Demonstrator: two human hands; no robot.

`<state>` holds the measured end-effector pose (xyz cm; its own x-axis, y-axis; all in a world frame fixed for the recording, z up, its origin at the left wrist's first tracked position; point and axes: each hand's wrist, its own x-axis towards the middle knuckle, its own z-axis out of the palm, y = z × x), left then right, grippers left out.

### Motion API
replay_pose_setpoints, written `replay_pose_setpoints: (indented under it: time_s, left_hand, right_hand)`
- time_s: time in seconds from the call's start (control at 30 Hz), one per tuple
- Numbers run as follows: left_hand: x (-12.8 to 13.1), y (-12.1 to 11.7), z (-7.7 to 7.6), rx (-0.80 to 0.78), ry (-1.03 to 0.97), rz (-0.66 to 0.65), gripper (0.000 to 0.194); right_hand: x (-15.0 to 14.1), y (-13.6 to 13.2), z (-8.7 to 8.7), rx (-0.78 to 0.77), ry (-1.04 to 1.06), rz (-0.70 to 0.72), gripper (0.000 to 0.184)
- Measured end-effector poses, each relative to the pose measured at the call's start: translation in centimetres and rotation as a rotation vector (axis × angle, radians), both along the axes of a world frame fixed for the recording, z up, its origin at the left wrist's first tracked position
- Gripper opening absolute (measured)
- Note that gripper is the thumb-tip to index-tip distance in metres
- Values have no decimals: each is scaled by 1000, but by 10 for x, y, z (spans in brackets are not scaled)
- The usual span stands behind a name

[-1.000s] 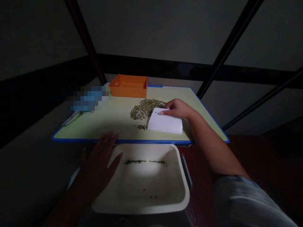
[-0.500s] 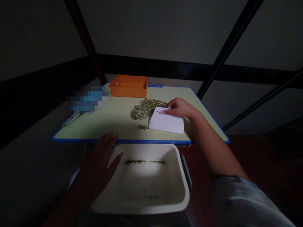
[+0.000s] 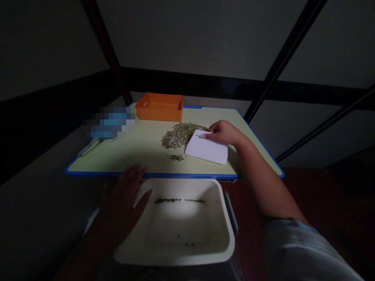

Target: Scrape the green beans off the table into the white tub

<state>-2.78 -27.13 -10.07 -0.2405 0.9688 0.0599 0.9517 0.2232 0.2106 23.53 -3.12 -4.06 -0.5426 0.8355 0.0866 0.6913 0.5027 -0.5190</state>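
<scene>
My right hand (image 3: 224,132) grips a white plastic scraper (image 3: 207,147) by its upper edge, thumb on the near face beside a small hole. The scraper leans at the right side of a spread pile of small greenish grains (image 3: 178,135) on the tabletop (image 3: 131,150). A smaller cluster of grains (image 3: 176,157) lies nearer the table's front edge. My left hand (image 3: 124,195), in shadow with fingers spread, rests at the left rim of a white basin (image 3: 181,224), fingertips at the table edge. A line of grains and a few loose ones lie inside the basin.
An orange tray (image 3: 159,113) stands at the table's back left. A blurred-out blue item (image 3: 109,123) with a pale cable sits at the left side. Blue edging (image 3: 181,175) runs round the tabletop, and the basin stands below its front edge. Dark-trimmed wall panels rise behind.
The scraper has shifted slightly right and back, its left end turning away from the small cluster of grains. My left hand and the basin stay put.
</scene>
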Motion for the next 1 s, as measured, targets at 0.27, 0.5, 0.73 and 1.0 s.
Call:
replay_pose_setpoints:
  time_s: [0.27, 0.5, 0.73, 1.0]
  left_hand:
    - [0, 1, -2, 4, -4, 3, 62]
    - [-1, 1, -4, 37, 7, -4, 63]
    - [0, 1, -2, 4, -12, 1, 64]
    - [0, -1, 0, -1, -1, 1, 64]
  right_hand:
    - [-2, 0, 0, -19, -22, -33, 43]
    - [-5, -2, -3, -43, 5, 17, 48]
    - [-3, -1, 0, -28, -44, 5, 50]
    - [5, 0, 9, -3, -135, -60, 43]
